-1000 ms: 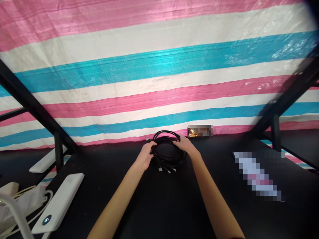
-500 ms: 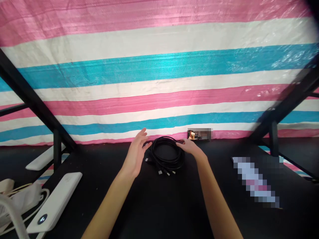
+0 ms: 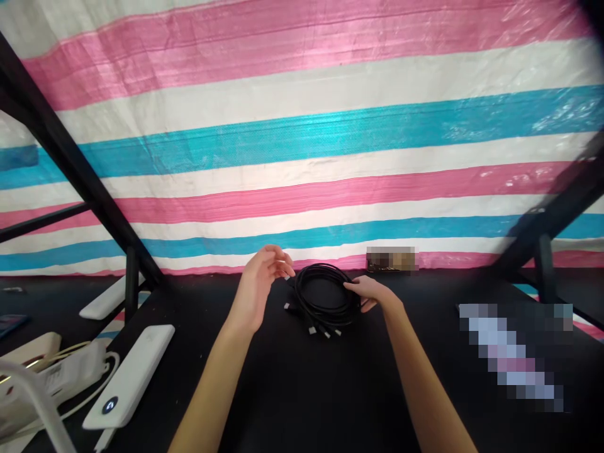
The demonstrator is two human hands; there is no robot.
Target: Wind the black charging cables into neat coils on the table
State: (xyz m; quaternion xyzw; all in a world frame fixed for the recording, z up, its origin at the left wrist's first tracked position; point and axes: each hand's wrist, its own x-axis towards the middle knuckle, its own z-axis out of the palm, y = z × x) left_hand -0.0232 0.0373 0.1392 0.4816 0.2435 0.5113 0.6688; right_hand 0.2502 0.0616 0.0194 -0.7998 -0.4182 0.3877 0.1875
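A coil of black cables (image 3: 325, 316) lies on the black tabletop in front of me. Several pale metal USB-type plugs stick out at its lower left edge, and one more is near its upper left. My right hand (image 3: 377, 292) grips the coil's right side, thumb on top and fingers curled beneath. Just left of the coil, my left hand (image 3: 258, 289) is held with loosely bent fingers apart and nothing visible in them. Its fingertips come close to the upper left plug; whether they touch I cannot tell.
A white power bank (image 3: 132, 377) with a small round display lies at left, beside a white power strip (image 3: 70, 377) with cords. Another white slab (image 3: 111, 297) is behind. Black frame legs (image 3: 106, 214) rise on both sides. A blurred flat item (image 3: 509, 352) lies right.
The view has shifted, moving everything rightward in the picture. My left fingers have bent inward toward the coil. My right hand has slid to the coil's outer right edge, fingers curling under.
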